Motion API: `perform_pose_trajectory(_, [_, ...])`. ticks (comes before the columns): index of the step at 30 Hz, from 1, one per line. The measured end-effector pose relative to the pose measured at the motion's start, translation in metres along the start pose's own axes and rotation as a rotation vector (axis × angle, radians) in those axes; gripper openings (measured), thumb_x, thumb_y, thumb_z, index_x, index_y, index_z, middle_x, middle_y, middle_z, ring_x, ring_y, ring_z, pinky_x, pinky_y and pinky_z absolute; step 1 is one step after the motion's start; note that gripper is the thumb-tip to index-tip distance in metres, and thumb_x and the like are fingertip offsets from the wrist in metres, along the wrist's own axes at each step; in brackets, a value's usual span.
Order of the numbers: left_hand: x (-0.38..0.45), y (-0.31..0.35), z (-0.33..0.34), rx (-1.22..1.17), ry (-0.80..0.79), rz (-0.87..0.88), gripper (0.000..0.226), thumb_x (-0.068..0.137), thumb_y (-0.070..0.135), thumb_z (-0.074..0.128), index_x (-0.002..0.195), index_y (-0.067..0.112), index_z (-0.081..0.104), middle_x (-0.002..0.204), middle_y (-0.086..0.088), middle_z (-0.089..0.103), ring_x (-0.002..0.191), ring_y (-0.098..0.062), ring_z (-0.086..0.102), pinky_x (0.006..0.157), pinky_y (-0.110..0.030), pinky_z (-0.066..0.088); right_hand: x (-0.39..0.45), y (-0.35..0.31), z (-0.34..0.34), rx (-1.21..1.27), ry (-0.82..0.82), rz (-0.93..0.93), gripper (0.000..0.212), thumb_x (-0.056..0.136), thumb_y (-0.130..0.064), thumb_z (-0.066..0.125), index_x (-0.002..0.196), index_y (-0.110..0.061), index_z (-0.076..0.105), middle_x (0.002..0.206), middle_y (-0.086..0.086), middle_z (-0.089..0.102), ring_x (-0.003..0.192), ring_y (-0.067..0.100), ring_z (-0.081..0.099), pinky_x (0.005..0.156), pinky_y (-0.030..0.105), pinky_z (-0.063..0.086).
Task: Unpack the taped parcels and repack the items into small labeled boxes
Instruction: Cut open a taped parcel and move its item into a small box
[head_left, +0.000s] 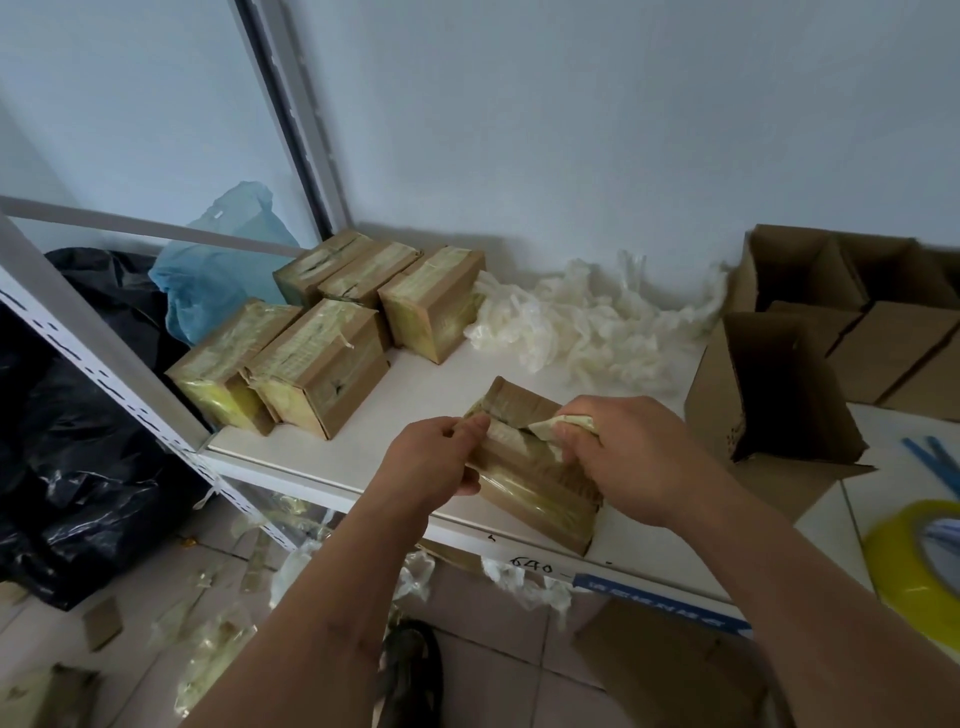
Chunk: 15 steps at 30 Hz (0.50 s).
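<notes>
A brown cardboard parcel (535, 483) wrapped in yellowish tape lies at the front edge of the white shelf (415, 395). My left hand (436, 462) grips its left side, fingers pinching the top edge. My right hand (628, 457) pinches a crumpled strip of peeled tape (563, 423) at the parcel's top. Several more taped parcels (317, 338) stand in two rows at the back left of the shelf. A heap of thin white plastic gloves (587, 322) lies behind. Open empty cardboard boxes (779, 384) stand at the right.
A roll of yellow tape (914, 556) and blue strips (935, 462) lie at the far right. Black bags (78, 441) and a blue bag (218, 275) sit left of the white shelf post (104, 364). Tape scraps and card pieces litter the tiled floor (171, 613).
</notes>
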<state>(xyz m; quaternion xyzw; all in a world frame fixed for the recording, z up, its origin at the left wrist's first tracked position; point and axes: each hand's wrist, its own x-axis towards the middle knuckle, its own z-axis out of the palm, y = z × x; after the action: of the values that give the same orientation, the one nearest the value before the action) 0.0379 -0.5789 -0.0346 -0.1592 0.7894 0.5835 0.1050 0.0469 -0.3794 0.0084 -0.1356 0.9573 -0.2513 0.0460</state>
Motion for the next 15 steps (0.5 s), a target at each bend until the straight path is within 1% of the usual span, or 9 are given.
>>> perform_pose_trajectory(2, [0.001, 0.001, 0.001, 0.009, 0.012, -0.007, 0.032, 0.094, 0.046, 0.060, 0.088, 0.017, 0.073, 0.080, -0.007, 0.071, 0.062, -0.016, 0.069, 0.086, -0.042, 0.059, -0.005, 0.004, -0.005, -0.033, -0.021, 0.006, 0.020, 0.101, -0.040, 0.044, 0.082, -0.039, 0.050, 0.074, -0.015, 0.054, 0.071, 0.005, 0.050, 0.063, 0.028, 0.037])
perform_pose_trajectory(4, [0.001, 0.002, 0.003, 0.021, 0.026, -0.007, 0.031, 0.095, 0.045, 0.059, 0.088, 0.017, 0.072, 0.079, -0.007, 0.070, 0.064, -0.016, 0.069, 0.085, -0.039, 0.059, -0.011, 0.006, -0.009, -0.070, -0.024, 0.004, 0.020, 0.101, -0.041, 0.042, 0.082, -0.039, 0.049, 0.073, -0.015, 0.053, 0.070, 0.005, 0.049, 0.063, 0.029, 0.039])
perform_pose_trajectory(9, [0.002, 0.006, 0.008, 0.036, 0.063, -0.012, 0.033, 0.095, 0.044, 0.060, 0.089, 0.014, 0.072, 0.079, -0.008, 0.069, 0.067, -0.017, 0.069, 0.078, -0.034, 0.056, -0.027, 0.012, -0.015, -0.083, -0.005, 0.018, 0.019, 0.101, -0.040, 0.041, 0.093, -0.035, 0.058, 0.085, -0.012, 0.063, 0.074, 0.006, 0.055, 0.067, 0.031, 0.047])
perform_pose_trajectory(12, [0.000, 0.009, 0.013, 0.043, 0.092, -0.002, 0.038, 0.096, 0.041, 0.059, 0.090, 0.006, 0.071, 0.077, -0.009, 0.067, 0.070, -0.021, 0.067, 0.080, -0.038, 0.056, -0.035, 0.015, -0.018, -0.085, 0.019, 0.037, 0.022, 0.101, -0.039, 0.041, 0.099, -0.033, 0.061, 0.087, -0.011, 0.065, 0.075, 0.006, 0.057, 0.070, 0.034, 0.051])
perform_pose_trajectory(15, [-0.001, 0.011, 0.019, 0.071, 0.125, 0.018, 0.044, 0.096, 0.041, 0.059, 0.093, -0.001, 0.071, 0.079, -0.014, 0.068, 0.081, -0.030, 0.069, 0.083, -0.041, 0.055, -0.044, 0.017, -0.019, -0.074, 0.029, 0.055, 0.022, 0.102, -0.038, 0.040, 0.096, -0.032, 0.061, 0.083, -0.013, 0.064, 0.073, 0.005, 0.058, 0.065, 0.027, 0.049])
